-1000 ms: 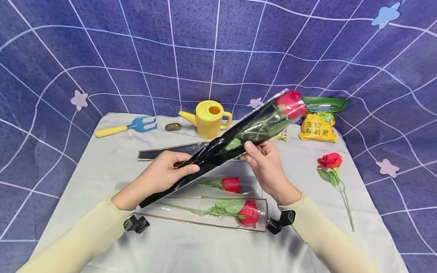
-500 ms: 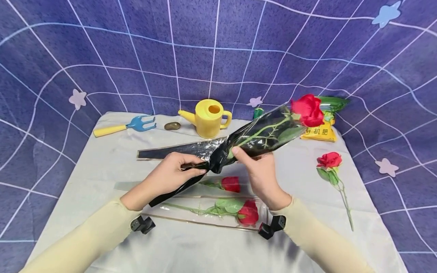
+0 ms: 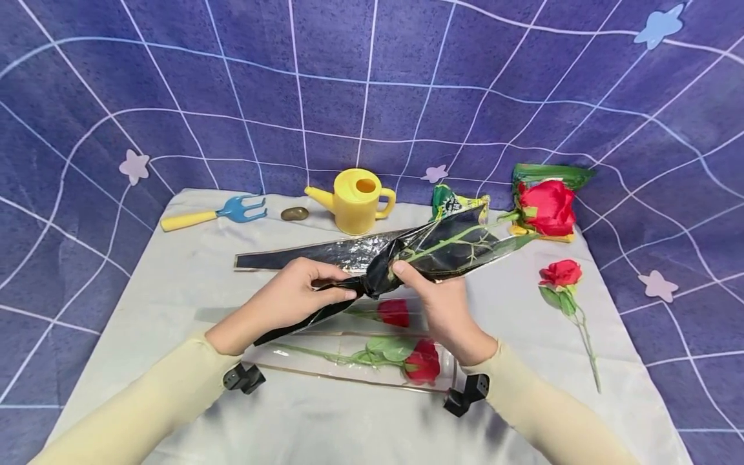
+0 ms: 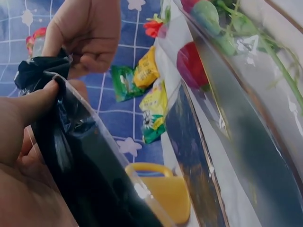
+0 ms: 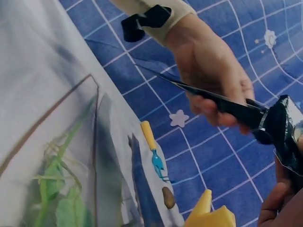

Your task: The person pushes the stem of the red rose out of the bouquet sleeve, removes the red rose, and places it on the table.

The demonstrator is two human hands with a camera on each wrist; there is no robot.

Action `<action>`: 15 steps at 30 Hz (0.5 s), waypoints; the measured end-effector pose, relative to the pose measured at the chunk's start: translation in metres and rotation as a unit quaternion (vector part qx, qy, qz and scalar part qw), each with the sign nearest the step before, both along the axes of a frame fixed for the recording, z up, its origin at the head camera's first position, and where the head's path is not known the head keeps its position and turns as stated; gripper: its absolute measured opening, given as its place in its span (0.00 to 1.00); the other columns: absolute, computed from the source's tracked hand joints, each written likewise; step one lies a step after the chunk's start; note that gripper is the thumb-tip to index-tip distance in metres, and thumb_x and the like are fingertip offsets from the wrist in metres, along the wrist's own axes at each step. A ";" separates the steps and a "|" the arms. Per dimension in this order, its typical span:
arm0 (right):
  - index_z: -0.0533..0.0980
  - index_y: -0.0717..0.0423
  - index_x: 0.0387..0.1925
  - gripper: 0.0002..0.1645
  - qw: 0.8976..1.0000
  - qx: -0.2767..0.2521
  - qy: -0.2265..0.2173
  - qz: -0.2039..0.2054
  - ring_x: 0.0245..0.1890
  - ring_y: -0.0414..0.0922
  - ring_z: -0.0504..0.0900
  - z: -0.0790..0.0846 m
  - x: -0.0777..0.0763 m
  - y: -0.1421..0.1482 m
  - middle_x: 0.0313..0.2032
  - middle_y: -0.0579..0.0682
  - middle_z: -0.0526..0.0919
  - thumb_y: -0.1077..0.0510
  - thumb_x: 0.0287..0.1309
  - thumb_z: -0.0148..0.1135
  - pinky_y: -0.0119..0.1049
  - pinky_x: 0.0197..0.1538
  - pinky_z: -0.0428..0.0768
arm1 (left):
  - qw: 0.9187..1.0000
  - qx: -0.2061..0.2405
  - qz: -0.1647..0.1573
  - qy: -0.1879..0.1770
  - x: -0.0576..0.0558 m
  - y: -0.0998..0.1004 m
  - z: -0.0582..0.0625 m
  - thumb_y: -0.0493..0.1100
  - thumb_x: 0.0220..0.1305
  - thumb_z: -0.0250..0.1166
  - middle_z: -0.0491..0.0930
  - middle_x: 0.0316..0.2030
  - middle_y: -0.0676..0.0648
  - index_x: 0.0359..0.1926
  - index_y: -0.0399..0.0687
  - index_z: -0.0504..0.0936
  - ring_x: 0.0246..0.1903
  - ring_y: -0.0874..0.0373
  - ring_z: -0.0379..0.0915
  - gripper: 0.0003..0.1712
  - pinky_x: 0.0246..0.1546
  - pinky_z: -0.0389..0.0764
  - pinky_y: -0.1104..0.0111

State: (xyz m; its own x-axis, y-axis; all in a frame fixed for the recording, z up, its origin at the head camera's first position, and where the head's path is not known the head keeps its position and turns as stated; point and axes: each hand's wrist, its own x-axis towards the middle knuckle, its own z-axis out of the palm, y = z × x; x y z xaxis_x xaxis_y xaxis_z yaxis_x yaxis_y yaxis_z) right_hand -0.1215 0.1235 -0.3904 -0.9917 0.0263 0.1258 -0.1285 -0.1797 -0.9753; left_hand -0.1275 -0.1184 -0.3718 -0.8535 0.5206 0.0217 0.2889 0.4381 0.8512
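My left hand [image 3: 290,294] grips the narrow lower part of a black-backed, clear-fronted flower sleeve [image 3: 380,268], thumb on top. The sleeve is bunched and twisted just beyond those fingertips. With its thumb over the front, my right hand [image 3: 444,307] pinches the sleeve and the green stem just above the twist. A red artificial rose [image 3: 549,206] leans to the upper right, its bloom and upper stem out past the sleeve's wide mouth. In the left wrist view the black sleeve [image 4: 94,165] runs down from the left thumb; the bloom is mostly hidden behind the right hand.
Below the hands lie two clear-sleeved roses [image 3: 423,361]; behind them is a flat black sleeve [image 3: 285,259]. Along the back are a fork [image 3: 235,210], a stone [image 3: 294,214], a yellow watering can [image 3: 356,203] and packets [image 3: 456,203]. A loose rose [image 3: 560,274] lies right.
The rose has slid up and to the right, its bloom now outside the sleeve mouth. The sleeve has become bunched and twisted at the middle, and my right hand's grip has moved toward the left.
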 end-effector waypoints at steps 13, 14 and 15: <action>0.71 0.61 0.52 0.23 0.989 -0.141 0.004 0.040 0.41 0.46 0.77 0.018 -0.015 0.026 0.43 0.55 0.77 0.66 0.54 0.66 0.37 0.43 0.76 | 0.998 -0.044 -0.005 0.042 -0.006 -0.021 0.008 0.61 0.57 0.64 0.50 0.15 0.56 0.17 0.52 0.61 0.15 0.65 0.47 0.27 0.20 0.55 0.70; 0.71 0.62 0.52 0.23 0.988 -0.147 0.004 0.041 0.42 0.46 0.77 0.018 -0.015 0.026 0.43 0.55 0.78 0.66 0.54 0.65 0.38 0.45 0.76 | 0.998 -0.046 -0.003 0.042 -0.006 -0.021 0.008 0.61 0.57 0.64 0.50 0.15 0.56 0.17 0.52 0.60 0.15 0.65 0.47 0.28 0.20 0.54 0.70; 0.71 0.62 0.51 0.22 0.986 -0.159 0.003 0.040 0.42 0.46 0.77 0.019 -0.016 0.026 0.43 0.55 0.78 0.67 0.54 0.65 0.38 0.45 0.75 | 0.998 -0.046 -0.001 0.040 -0.005 -0.021 0.009 0.61 0.57 0.64 0.50 0.15 0.56 0.17 0.51 0.60 0.15 0.64 0.46 0.29 0.20 0.54 0.70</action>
State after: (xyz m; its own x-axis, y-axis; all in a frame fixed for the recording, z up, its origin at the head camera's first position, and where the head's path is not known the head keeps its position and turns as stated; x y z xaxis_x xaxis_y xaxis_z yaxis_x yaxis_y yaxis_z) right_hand -0.1371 0.1493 -0.3714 -0.9914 -0.0124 0.1300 -0.1077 -0.4861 -0.8672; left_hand -0.1326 -0.1398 -0.3624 -0.8502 0.5248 0.0421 0.3551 0.5125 0.7818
